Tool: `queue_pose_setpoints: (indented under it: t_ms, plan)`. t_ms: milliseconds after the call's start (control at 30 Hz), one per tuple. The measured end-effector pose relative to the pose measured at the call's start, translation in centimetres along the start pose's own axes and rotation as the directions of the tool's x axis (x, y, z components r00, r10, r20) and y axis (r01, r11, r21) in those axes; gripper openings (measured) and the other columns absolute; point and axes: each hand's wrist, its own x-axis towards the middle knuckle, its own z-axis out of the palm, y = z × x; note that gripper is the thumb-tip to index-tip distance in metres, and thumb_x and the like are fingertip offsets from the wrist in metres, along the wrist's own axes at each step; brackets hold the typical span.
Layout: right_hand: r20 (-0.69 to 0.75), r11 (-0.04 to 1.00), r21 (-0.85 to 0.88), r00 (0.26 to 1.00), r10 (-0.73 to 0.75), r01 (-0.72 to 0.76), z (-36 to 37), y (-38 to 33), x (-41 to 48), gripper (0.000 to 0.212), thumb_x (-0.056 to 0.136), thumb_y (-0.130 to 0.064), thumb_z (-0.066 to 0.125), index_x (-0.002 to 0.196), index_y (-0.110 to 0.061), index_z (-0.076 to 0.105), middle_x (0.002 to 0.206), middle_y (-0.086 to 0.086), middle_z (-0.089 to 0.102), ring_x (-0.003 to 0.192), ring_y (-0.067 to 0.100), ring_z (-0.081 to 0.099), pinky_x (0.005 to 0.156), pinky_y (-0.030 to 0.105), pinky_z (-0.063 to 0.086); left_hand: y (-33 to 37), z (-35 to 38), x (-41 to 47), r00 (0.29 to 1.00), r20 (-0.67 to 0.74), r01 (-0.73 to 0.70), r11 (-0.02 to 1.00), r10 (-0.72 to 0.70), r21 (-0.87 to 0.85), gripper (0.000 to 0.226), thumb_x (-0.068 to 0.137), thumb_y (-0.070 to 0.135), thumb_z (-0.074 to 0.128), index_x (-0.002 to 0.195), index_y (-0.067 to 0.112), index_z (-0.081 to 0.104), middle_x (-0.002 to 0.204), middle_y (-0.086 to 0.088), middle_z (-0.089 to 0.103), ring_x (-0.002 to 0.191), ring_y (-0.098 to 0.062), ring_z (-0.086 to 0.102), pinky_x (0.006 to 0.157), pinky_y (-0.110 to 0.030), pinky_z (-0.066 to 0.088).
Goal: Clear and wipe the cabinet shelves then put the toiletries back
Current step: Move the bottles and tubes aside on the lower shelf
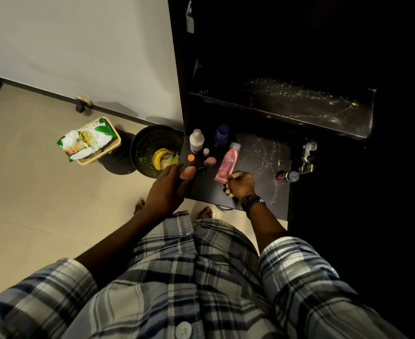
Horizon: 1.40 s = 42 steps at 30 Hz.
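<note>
Gripping pink bottle point(226, 165) — right fingers point(233, 177) curled; left fingers point(175, 170) loose

The single head-worn view looks steeply down, close over the cabinet shelf point(250, 192) and floor point(30, 192).

- Soft, even light falls on the left side, where the white wall point(79, 45) and pale floor point(30, 192) are bright, without glare.
- The dark cabinet point(299, 33) on the right sits in deep shadow, its upper inside nearly black and without detail.
- Specks on the upper shelf point(299, 101) and lower shelf point(262, 157) glint.
- The fingertips of the left hand point(167, 189) and the pink bottle point(227, 165) in the right hand point(242, 184) are slightly blurred.
- Wide-angle distortion tilts and bends the skirting point(42, 90) and the cabinet's edges.
- The shirt point(201, 289) in front looks soft.
</note>
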Motion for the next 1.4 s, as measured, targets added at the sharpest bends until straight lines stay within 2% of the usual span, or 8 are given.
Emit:
queue_pose_setpoints:
  t_ms: [200,300,433,533,667,800,1167,1400]
  plan:
    - [0.035,1.0,-0.009,0.999,-0.021,0.021,1.0,0.3,-0.6,0.027,0.086,-0.009,0.064,0.065,-0.017,0.048,0.054,0.012,0.054,0.03,0.012,0.047,0.032,0.016,0.034,-0.4,0.2,-0.1,1.0,0.019,0.005,1.0,-0.006,0.011,0.052,0.09,0.023,0.06,0.136,0.007,0.042,0.135,-0.016,0.049,0.115,-0.032,0.053,0.089,-0.039,0.045]
    - [-0.102,0.981,-0.108,0.98,-0.17,0.159,0.0,-0.3,-1.1,0.02,0.078,-0.02,0.072,0.064,-0.013,0.06,0.063,0.014,0.064,0.048,0.021,0.056,0.05,0.025,0.044,-0.4,0.3,0.0,1.0,0.028,0.004,1.0,-0.004,0.011,0.053,0.09,0.025,0.059,0.137,0.007,0.041,0.136,-0.015,0.048,0.116,-0.032,0.052,0.089,-0.04,0.046]
    - [-0.401,0.872,-0.391,0.798,-0.449,0.294,-3.3,-2.7,-3.8,0.02,0.09,-0.019,0.059,0.096,-0.001,0.064,0.096,0.017,0.064,0.084,0.022,0.055,0.072,0.028,0.044,-0.4,0.6,0.4,0.999,0.038,-0.005,1.0,0.005,0.009,0.053,0.09,0.025,0.06,0.136,0.007,0.04,0.136,-0.016,0.047,0.116,-0.032,0.052,0.091,-0.043,0.048]
    - [-0.486,0.731,-0.654,0.633,-0.603,0.195,-6.0,-3.9,-4.8,0.029,0.086,-0.023,0.059,0.11,-0.006,0.061,0.119,0.018,0.052,0.11,0.033,0.047,0.089,0.038,0.041,-0.1,0.7,0.9,0.998,0.032,-0.059,0.998,0.059,0.005,0.05,0.089,0.021,0.061,0.134,0.007,0.044,0.131,-0.015,0.051,0.114,-0.032,0.052,0.09,-0.041,0.046]
    - [-0.448,0.65,-0.76,0.737,-0.506,-0.015,-9.3,-4.3,-4.8,0.054,0.077,-0.028,0.069,0.126,-0.013,0.052,0.137,0.017,0.041,0.126,0.036,0.036,0.099,0.046,0.037,-0.1,0.8,1.3,0.996,0.04,-0.083,0.996,0.083,0.01,0.055,0.088,0.02,0.063,0.138,0.009,0.04,0.136,-0.014,0.048,0.122,-0.031,0.047,0.098,-0.043,0.044]
    - [-0.301,0.625,-0.781,0.874,-0.381,0.003,-10.7,-3.3,-4.2,0.065,0.076,-0.013,0.071,0.136,-0.013,0.045,0.14,0.019,0.038,0.126,0.038,0.035,0.099,0.045,0.04,0.3,0.8,1.6,0.995,0.052,-0.091,0.996,0.09,0.02,0.056,0.089,0.02,0.062,0.139,0.006,0.039,0.139,-0.016,0.045,0.127,-0.033,0.043,0.101,-0.044,0.04]
    - [-0.263,0.663,-0.734,0.838,-0.477,0.147,-11.2,-3.7,-3.3,0.024,0.085,-0.002,0.058,0.108,0.001,0.063,0.115,0.024,0.06,0.116,0.039,0.047,0.092,0.037,0.044,0.7,0.4,1.5,0.995,0.033,-0.098,0.995,0.097,0.021,0.054,0.089,0.02,0.061,0.137,0.006,0.041,0.137,-0.016,0.045,0.124,-0.034,0.044,0.097,-0.044,0.042]
    - [0.111,0.608,-0.604,0.809,-0.578,0.516,-5.0,-4.6,-7.6,0.033,0.078,-0.012,0.073,0.11,-0.01,0.065,0.104,0.013,0.067,0.093,0.026,0.061,0.084,0.031,0.048,0.3,0.1,0.9,0.998,0.028,-0.064,0.998,0.064,-0.006,0.047,0.093,0.027,0.055,0.134,0.007,0.043,0.134,-0.016,0.048,0.125,-0.037,0.043,0.095,-0.051,0.045]
